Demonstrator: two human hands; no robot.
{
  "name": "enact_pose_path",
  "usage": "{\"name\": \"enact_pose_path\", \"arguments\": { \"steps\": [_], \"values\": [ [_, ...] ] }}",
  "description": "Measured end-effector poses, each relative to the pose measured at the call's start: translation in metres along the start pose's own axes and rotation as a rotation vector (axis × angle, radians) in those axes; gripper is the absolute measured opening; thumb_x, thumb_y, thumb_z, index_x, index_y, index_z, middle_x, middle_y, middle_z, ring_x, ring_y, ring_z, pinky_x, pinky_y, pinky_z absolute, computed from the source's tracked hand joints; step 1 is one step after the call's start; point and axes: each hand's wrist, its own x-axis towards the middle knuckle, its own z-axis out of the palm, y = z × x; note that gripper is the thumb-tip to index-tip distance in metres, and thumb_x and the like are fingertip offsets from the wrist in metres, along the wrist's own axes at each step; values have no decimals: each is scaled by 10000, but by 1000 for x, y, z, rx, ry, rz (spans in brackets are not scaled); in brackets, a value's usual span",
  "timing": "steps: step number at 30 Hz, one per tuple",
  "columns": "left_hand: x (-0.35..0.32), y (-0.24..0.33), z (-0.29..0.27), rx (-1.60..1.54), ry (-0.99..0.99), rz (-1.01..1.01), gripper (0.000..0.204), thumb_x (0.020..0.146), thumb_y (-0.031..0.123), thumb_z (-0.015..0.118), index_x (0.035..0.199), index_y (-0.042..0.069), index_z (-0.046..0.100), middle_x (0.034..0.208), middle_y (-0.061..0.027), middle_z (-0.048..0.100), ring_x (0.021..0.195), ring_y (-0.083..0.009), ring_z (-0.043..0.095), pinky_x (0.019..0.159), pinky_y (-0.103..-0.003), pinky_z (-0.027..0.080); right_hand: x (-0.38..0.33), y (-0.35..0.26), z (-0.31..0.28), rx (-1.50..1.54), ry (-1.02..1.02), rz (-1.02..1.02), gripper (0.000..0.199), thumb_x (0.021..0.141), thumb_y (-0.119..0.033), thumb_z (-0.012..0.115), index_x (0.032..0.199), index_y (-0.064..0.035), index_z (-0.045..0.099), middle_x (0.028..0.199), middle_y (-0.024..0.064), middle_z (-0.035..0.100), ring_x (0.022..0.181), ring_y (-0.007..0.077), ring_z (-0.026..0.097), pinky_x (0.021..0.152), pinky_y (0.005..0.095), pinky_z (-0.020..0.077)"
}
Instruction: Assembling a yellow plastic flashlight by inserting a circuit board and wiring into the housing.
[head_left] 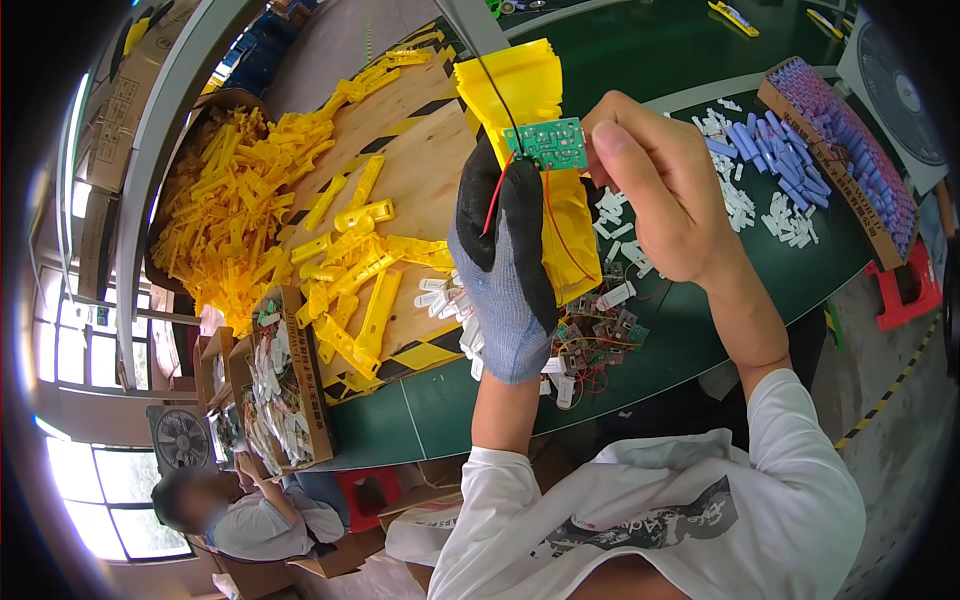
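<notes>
In front of me my left hand [508, 250], in a grey and black glove, is closed round a yellow plastic shell [515, 85] with a broad, creased upper part. A green circuit board [548, 145] with small solder points lies across the shell, by the gloved fingertips. Red wires hang from the board, and a thin dark line runs from above down to its left end. My bare right hand [660, 185] pinches the board's right end between thumb and fingers. Its fingertips are partly hidden.
Yellow shells [350, 260] lie on a wooden board, beside a heaped box of yellow parts [225, 200]. Wired circuit boards [600, 340] sit below my hands. Purple cylinders [780, 155], white pieces [735, 200] and a filled carton [850, 150] are at right. Another person [260, 515] sits at lower left.
</notes>
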Motion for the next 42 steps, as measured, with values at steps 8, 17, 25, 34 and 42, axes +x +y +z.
{"name": "enact_pose_path", "arguments": {
  "steps": [8, 17, 25, 34, 42],
  "values": [
    [-3, -2, -4, 303, 10, 161, 294, 961, 99, 493, 1220, -18, 571, 1157, -165, 597, 1081, -275, 565, 943, -372, 446, 1, -6, -1, -56, 13, -38, 224, 963, -194, 537, 847, -2, 547, 634, 60, 499, 542, 124, 436, 523, 275, 371],
    [-5, -12, -8, 358, 75, 358, 313, 923, 76, 547, 1217, -23, 589, 1139, -151, 602, 1052, -247, 583, 909, -347, 470, 2, -10, 9, 28, 8, 79, 205, 988, -183, 476, 869, -16, 483, 719, 41, 435, 608, 87, 376, 551, 259, 318],
    [-1, -10, -1, 37, 125, 264, 252, 929, 107, 600, 1108, -70, 621, 966, -70, 666, 880, -90, 560, 805, -259, 453, -2, 4, 18, 32, 77, 33, 218, 1000, -193, 461, 867, -20, 472, 759, 53, 426, 640, 105, 371, 582, 261, 323],
    [-5, -4, 4, 376, 182, 360, 241, 971, 121, 518, 1098, -64, 608, 981, -88, 642, 903, -132, 610, 807, -294, 501, 2, 24, 31, 138, 167, -86, 218, 1010, -191, 449, 869, -27, 469, 764, 35, 420, 667, 110, 386, 611, 265, 350],
    [4, -10, -7, 140, 112, 310, 225, 978, 103, 498, 1087, -61, 606, 989, -76, 620, 889, -127, 583, 813, -316, 488, -1, 37, 47, 281, 157, -124, 231, 1004, -234, 499, 914, -22, 521, 703, -3, 438, 626, 66, 371, 574, 228, 327]
  ]
}}
